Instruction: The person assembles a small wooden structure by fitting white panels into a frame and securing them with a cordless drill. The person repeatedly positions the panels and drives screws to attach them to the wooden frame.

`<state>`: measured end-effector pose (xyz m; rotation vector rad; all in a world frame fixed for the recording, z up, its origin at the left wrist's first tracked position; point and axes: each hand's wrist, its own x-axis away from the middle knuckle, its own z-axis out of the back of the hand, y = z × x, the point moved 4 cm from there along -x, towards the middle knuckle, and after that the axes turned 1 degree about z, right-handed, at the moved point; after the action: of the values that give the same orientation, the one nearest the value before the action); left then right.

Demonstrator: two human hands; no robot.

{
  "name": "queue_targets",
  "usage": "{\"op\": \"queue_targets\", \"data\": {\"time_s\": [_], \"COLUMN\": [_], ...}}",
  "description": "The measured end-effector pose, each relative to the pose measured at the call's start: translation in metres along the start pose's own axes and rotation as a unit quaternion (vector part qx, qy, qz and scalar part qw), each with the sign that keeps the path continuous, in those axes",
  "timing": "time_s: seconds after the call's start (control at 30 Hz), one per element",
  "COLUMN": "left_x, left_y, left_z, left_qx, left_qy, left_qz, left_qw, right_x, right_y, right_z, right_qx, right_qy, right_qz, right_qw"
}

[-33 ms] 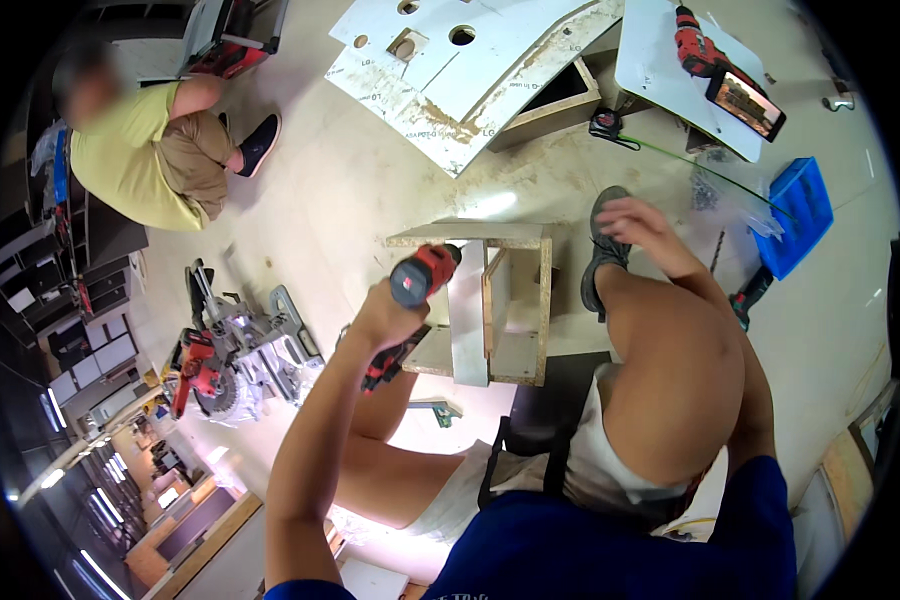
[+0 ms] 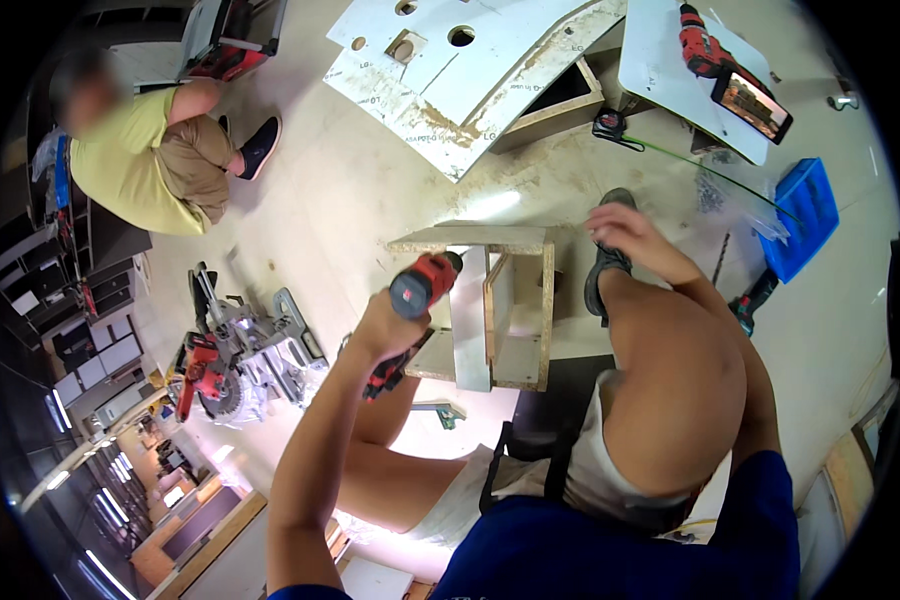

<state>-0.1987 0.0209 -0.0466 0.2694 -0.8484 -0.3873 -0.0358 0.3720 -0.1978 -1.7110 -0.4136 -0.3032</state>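
Note:
My left hand [image 2: 383, 325] is wrapped round the grip of a red and black cordless drill [image 2: 425, 285]. The drill's front end is over the left part of a small wooden box frame [image 2: 548, 320], close to a pale strip of board [image 2: 470, 340] that runs across it. Another panel stands inside the frame, beside the strip. My right hand [image 2: 625, 232] hovers near my dark shoe [image 2: 610, 275], holding nothing that I can see. Its fingers are loosely bent and a little blurred, apart from the frame.
A large white board with round holes [image 2: 430, 85] lies ahead. At far right are a second red drill [image 2: 700, 45], a phone [image 2: 750, 105], a tape measure [image 2: 610, 125] and a blue tray [image 2: 805, 215]. A mitre saw [image 2: 240, 360] stands left; a person in yellow [image 2: 135, 170] crouches beyond.
The fingers of my right hand have shifted slightly and look more bent. My left hand and the drill stay at the box frame; the whole view has moved a little.

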Motion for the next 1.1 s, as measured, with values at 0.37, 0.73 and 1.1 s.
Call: {"op": "queue_targets", "data": {"time_s": [0.37,0.73,1.1], "left_x": [-0.006,-0.011,-0.010], "left_y": [0.015,0.014,0.011], "left_z": [0.005,0.009,0.005], "left_qx": [-0.004,0.018,0.016], "left_qy": [-0.041,-0.044,-0.041], "left_qz": [0.004,-0.029,-0.019], "left_qw": [0.999,0.998,0.999], "right_x": [-0.096,-0.100,-0.100], "right_y": [0.055,0.067,0.068], "right_z": [-0.056,-0.060,-0.062], "right_qx": [0.188,0.195,0.205], "right_qy": [-0.176,-0.183,-0.165], "right_qz": [0.142,0.168,0.187], "right_qw": [0.956,0.949,0.946]}}
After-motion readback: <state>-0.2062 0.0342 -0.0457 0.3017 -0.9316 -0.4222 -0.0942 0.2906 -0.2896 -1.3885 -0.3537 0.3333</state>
